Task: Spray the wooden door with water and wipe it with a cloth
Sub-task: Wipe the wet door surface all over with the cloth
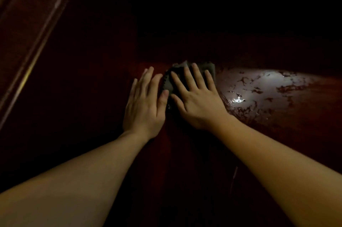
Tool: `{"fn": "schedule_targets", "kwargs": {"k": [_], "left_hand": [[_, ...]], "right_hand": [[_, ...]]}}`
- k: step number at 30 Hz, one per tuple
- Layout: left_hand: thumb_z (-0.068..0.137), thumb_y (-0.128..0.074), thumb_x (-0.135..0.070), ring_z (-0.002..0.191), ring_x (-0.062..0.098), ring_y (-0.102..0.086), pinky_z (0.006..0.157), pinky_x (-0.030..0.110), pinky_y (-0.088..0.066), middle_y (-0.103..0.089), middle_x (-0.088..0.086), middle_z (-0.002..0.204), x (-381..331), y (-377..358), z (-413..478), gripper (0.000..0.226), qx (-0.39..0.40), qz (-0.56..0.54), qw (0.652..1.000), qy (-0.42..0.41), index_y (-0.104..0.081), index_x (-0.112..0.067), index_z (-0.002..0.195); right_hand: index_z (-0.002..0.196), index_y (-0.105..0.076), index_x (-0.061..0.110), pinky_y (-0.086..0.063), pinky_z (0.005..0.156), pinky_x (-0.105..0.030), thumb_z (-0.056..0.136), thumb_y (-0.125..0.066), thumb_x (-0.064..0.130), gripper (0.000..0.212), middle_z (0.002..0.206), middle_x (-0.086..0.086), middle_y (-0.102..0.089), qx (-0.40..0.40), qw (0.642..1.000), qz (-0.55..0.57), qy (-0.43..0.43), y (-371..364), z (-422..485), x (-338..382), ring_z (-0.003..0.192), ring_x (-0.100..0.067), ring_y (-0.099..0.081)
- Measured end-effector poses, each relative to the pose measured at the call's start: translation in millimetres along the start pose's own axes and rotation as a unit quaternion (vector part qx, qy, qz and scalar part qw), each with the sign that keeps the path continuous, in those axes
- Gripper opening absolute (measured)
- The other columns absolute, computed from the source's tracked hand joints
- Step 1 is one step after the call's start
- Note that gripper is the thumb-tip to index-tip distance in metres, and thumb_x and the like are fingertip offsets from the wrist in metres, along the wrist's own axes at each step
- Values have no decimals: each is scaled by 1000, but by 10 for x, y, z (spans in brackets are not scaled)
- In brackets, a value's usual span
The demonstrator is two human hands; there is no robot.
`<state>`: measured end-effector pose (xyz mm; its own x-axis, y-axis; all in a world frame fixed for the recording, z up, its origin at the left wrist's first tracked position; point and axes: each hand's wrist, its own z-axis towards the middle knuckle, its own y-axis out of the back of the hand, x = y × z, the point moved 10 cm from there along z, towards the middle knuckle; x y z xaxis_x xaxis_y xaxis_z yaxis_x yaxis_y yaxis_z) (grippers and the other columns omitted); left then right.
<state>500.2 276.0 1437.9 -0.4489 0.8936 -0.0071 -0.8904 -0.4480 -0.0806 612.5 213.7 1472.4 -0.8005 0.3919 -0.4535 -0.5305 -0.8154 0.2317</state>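
Cloth (187, 78) lies flat under right hand's (199, 100) spread fingers (188, 78) — left hand (144, 106) flat beside.

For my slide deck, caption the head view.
Right hand presses cloth on wet wooden door; left hand flat beside it.

Your right hand (198, 100) flat on cloth (169, 84), fingers spread, pressing cloth against wooden door (83, 78). Cloth pokes out beyond your fingertips and to left of your right hand. Your left hand (144, 108) flat on door just left of cloth, thumb touching cloth edge. Both your forearms reach in from bottom corners. Wet patch (262, 88) on door right of cloth, beside your right hand. Raised moulding strip (37, 54) runs diagonally at far left, well apart from hands.
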Motion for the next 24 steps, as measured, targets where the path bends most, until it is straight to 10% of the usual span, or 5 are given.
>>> {"fn": "schedule_targets", "kwargs": {"k": [6,12,19,24], "left_hand": [[100,-5,-66,149,-5,0,128,28,-2,-13,-6,176,38,0,-12,78,0,-10,999,36,-28,-27,164],[104,-13,-60,148,31,-38,124,51,-33,-43,12,157,-137,-45,249,72,7,71,997,33,-47,-17,150],[98,2,-66,163,16,-3,131,36,6,-8,3,176,-43,-151,238,82,35,63,997,40,-21,-25,166],[98,-3,-66,160,7,1,126,26,5,4,-7,177,20,-75,216,79,-3,-6,998,61,-14,-29,167]], "right_hand": [[164,4,35,9,128,-50,108,-7,54,60,174,-3,6,-10,1000,3,30,110,592,9,159,-22,15],[164,3,33,6,128,-46,109,-12,47,59,174,-3,1,-24,998,-13,-59,199,265,-765,160,-21,10],[164,-8,12,3,129,-50,98,1,51,77,172,-12,-10,-23,977,-9,-212,247,-433,-1583,160,-26,4],[165,0,24,8,128,-46,95,-1,53,76,174,-4,-1,2,993,7,-119,121,112,-675,159,-21,11]]}}
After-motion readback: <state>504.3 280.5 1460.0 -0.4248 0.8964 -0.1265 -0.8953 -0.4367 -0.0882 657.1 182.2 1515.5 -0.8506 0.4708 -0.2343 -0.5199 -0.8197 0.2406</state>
